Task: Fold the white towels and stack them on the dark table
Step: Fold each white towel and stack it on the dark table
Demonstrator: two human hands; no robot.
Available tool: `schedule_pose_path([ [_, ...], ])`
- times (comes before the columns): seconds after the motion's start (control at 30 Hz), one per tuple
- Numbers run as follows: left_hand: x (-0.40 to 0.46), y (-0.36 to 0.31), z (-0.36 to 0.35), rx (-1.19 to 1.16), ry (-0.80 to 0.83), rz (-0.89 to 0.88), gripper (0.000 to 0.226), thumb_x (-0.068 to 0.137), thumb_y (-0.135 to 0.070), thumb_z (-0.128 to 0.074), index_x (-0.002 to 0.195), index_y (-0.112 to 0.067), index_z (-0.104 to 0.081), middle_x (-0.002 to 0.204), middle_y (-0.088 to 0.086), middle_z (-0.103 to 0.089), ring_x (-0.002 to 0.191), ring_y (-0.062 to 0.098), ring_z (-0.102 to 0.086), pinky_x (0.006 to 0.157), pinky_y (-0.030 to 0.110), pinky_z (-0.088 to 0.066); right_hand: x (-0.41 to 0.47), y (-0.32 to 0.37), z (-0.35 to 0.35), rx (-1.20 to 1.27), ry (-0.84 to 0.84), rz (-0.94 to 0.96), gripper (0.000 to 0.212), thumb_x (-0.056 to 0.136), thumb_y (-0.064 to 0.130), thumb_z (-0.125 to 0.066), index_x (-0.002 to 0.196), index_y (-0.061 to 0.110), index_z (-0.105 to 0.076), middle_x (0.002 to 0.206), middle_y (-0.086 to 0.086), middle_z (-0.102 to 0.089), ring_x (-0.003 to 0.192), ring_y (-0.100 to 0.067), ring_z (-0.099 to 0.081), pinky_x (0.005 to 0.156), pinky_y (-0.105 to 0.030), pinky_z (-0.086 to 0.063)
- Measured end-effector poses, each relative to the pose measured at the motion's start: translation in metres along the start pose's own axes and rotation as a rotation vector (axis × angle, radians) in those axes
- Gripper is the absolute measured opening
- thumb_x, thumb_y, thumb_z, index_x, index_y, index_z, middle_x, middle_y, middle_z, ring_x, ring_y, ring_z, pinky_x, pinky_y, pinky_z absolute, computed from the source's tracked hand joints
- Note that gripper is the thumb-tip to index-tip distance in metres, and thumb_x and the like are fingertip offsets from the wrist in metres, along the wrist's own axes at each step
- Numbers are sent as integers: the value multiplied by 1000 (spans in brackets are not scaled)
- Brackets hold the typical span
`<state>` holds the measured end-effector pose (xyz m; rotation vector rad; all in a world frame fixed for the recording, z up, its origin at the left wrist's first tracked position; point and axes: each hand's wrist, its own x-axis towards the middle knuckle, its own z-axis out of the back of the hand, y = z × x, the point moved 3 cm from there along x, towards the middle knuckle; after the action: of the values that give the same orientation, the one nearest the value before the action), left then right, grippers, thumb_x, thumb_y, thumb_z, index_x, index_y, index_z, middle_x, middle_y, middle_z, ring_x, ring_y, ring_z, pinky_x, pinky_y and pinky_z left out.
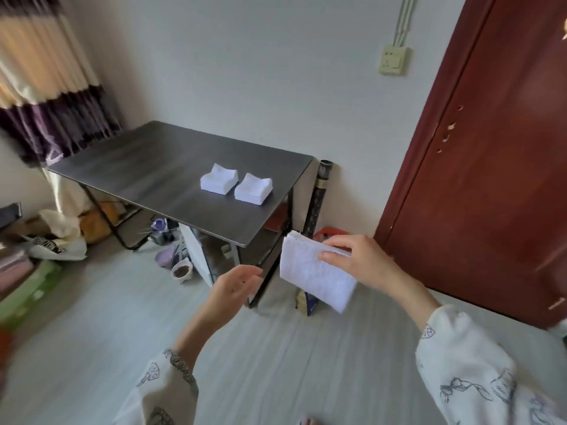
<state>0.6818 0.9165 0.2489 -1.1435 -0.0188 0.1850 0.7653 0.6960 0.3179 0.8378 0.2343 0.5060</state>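
Two stacks of folded white towels sit side by side on the dark table (147, 176), the left stack (218, 179) and the right stack (253, 189), near its right end. My right hand (359, 260) pinches a folded white towel (316, 273) in the air, in front of the table's near right corner. My left hand (234, 288) hovers to the left of that towel, fingers relaxed and holding nothing.
A dark red door (491, 148) stands at the right. A tall dark tube (319, 194) leans by the wall beside the table. Pots (181, 271), bags (61, 240) and clutter lie under and left of the table. A curtain (46, 81) hangs at the left.
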Motion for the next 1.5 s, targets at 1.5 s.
schedule_pose_path([
  [1.5,707,224,278,-174,460,406,39,96,-45,-37,114,-13,-49,106,5,-58,90,15,-58,79,38,-51,710,-75,-233,890,-47,-925,22,96,28,-48,113,17,-55,102,-2,-64,89,-17,-65,65,-27,-53],
])
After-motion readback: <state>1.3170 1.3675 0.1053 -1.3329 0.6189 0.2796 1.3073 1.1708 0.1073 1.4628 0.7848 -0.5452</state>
